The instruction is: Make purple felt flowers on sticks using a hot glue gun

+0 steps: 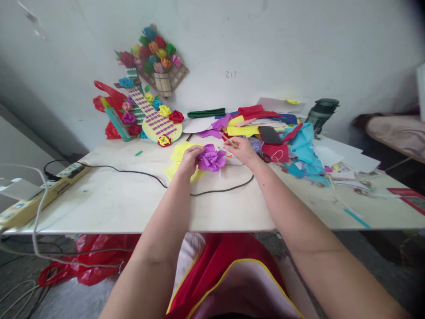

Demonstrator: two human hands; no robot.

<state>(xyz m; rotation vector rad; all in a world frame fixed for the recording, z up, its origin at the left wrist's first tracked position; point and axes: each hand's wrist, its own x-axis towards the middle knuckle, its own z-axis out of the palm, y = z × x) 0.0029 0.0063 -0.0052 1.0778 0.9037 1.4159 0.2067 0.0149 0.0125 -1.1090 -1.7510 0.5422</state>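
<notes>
A purple paper flower with layered petals is pinched at its left side by my left hand. To the right of it my right hand is closed on a thin tan stick, which slants up to the left; I cannot tell whether it is a pencil. The stick is apart from the flower. Yellow crepe paper lies under and behind my left hand. Scissors, partly hidden, rest right of my right hand beside a dark phone.
A black cable crosses the table from a power strip. Coloured paper and blue crepe paper pile up at the back and right, near a dark bottle. A flower-trimmed paper guitar leans at the back left beside a glue bottle.
</notes>
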